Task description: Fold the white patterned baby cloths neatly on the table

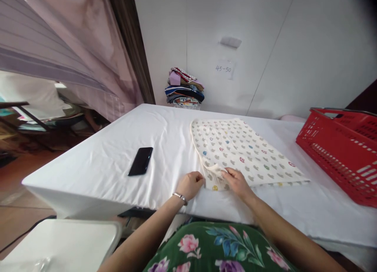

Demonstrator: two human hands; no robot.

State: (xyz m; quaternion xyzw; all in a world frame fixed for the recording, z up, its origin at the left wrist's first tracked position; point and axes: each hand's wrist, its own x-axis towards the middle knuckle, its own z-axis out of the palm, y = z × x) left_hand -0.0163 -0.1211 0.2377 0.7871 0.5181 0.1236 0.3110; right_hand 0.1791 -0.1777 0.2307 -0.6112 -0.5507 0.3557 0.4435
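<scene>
printed cloth [244,150] lies flat on white table [165,134], near edge, mid-right. long axis runs obliquely, far-left to near-right, toward red basket [338,154]. step, as judged: taking up the near-left corner. right hand [237,182] pinches a raised fold there. left hand [191,184] curled at the hem; cannot tell if it grips. next move likely needs both corners held level. phone [140,161] well apart, left.

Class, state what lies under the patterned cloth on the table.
The white table cover lies under the patterned cloth. Anything else beneath it is hidden.
</scene>
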